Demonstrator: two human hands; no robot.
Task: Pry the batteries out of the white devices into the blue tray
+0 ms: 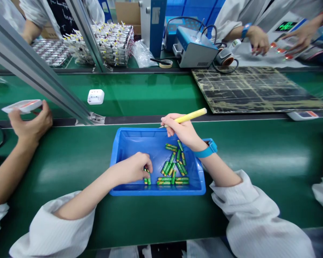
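A blue plastic bin (129, 143) sits on the green belt in front of me. Several green and yellow batteries (174, 168) lie loose in its right half. My left hand (133, 168) reaches into the bin with fingers closed on a couple of batteries (147, 179) near the bottom edge. My right hand (181, 130) hovers over the bin's far right side and grips a yellow pen (190, 116), whose tip points left. A blue wristband (207, 150) circles my right wrist.
A co-worker's hand (32, 122) at the left holds a white device (23, 105). A white adapter (96, 96) and a dark taped board (255, 87) lie on the far belt. A metal frame post (37, 77) slants across the left. Another person's hands (258, 39) work beyond, beside a blue machine (195, 48).
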